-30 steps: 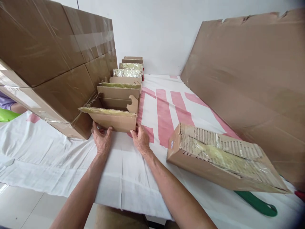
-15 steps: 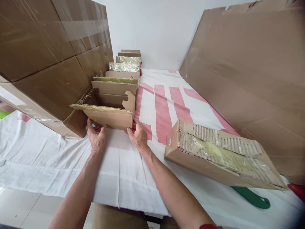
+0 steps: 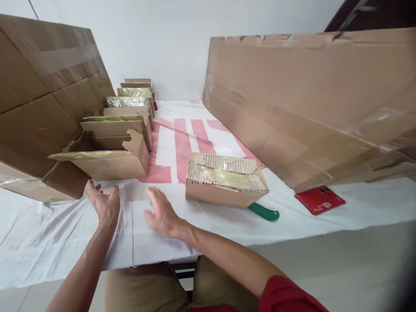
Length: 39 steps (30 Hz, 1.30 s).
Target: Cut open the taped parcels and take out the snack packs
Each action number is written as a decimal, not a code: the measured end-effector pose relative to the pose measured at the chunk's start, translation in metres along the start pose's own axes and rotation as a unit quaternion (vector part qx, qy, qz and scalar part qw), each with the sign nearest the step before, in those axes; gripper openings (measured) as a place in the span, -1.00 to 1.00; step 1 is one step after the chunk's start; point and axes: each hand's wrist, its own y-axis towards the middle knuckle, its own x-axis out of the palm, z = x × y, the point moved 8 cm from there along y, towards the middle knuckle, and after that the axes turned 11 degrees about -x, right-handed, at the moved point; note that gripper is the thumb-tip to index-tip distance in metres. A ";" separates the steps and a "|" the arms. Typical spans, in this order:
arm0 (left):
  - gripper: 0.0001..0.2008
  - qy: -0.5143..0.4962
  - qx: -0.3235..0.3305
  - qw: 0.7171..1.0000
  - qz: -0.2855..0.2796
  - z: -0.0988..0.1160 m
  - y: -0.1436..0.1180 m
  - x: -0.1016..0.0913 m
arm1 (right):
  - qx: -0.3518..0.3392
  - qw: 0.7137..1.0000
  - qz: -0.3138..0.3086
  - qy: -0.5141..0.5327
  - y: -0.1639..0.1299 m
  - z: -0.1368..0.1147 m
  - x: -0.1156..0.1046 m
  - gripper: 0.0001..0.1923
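An open cardboard box [image 3: 107,168] with torn upper edges stands at the near end of a row of boxes on the left. Just in front of its lower edge is my left hand [image 3: 105,203], fingers apart and holding nothing. My right hand [image 3: 162,214] hovers over the white cloth, off the box, its fingers spread and slightly blurred. To the right of it sits a taped cardboard box [image 3: 221,195] with ragged corrugated flaps on top. A green handle [image 3: 264,211] sticks out from beneath that box; the rest of this tool is hidden.
Stacked large cartons [image 3: 29,104] wall the left side, and a big cardboard panel [image 3: 292,99] the right. A red phone [image 3: 320,200] lies near the table's front edge. More boxes [image 3: 128,102] recede toward the wall. Pink stripes mark the white tablecloth [image 3: 195,229].
Both hands have let go of the open box's lower front edge. My right hand has drawn back toward me. The view has turned right, bringing the red phone into sight.
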 end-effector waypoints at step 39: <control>-0.36 -0.138 -0.088 0.972 -0.166 0.054 -0.168 -0.047 | 0.066 0.977 0.106 -0.172 -0.177 0.044 -0.252 -0.64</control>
